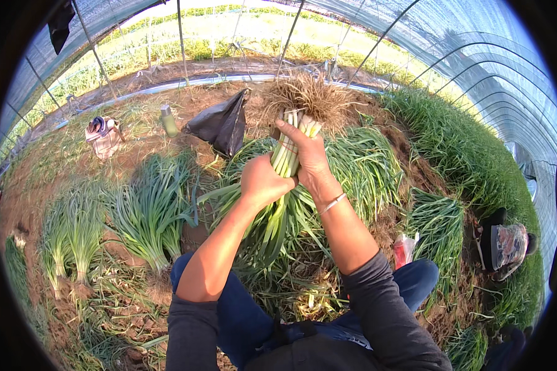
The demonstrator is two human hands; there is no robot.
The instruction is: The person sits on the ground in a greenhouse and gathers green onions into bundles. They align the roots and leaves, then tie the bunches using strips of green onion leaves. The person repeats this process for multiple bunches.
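A bunch of leafy alliums (284, 157), perhaps garlic chives or green onions, is held up before me between both hands. Its dry, tangled roots (308, 99) point away from me, and its green leaves hang down towards my knees. My left hand (265, 178) wraps the pale stems lower down, close to where the leaves begin. Higher up, my right hand (310, 150) grips the stems near the roots, thumb laid along them. A thin reddish band (286, 146) circles the stems between the hands. Beneath, a broad heap of the same plants (364, 171) covers the soil.
Gathered bunches (151, 208) lie at left. Beyond are a black plastic sheet (220, 123), a green bottle (169, 121) and a bag (105, 138). A red-and-clear plastic packet (404, 250) is by my right knee. Another person (503, 248) crouches at right beside a standing green crop (473, 153).
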